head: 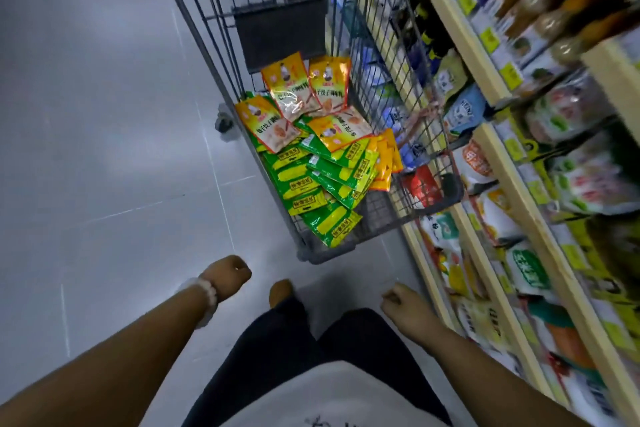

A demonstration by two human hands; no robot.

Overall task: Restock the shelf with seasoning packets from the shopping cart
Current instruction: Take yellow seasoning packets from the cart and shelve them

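A grey wire shopping cart (214, 45) stands ahead of me, next to the shelf (498, 163) on the right. Its basket holds several seasoning packets: orange-yellow ones (294, 87) toward the back, green-and-yellow ones (311, 184) at the front, and small orange ones (384, 163) at the right side. My left hand (227, 276) hangs below the cart's near end with fingers curled, holding nothing. My right hand (401, 300) hangs near the shelf's lower edge, also curled with nothing in it. Neither hand touches the cart or a packet.
The wooden-edged shelf tiers carry bottles (540, 10) up top and many bagged goods (585, 156) below, with yellow price tags. Grey tiled floor (104, 149) spreads to the left of the cart. My legs and one foot (280, 291) show beneath me.
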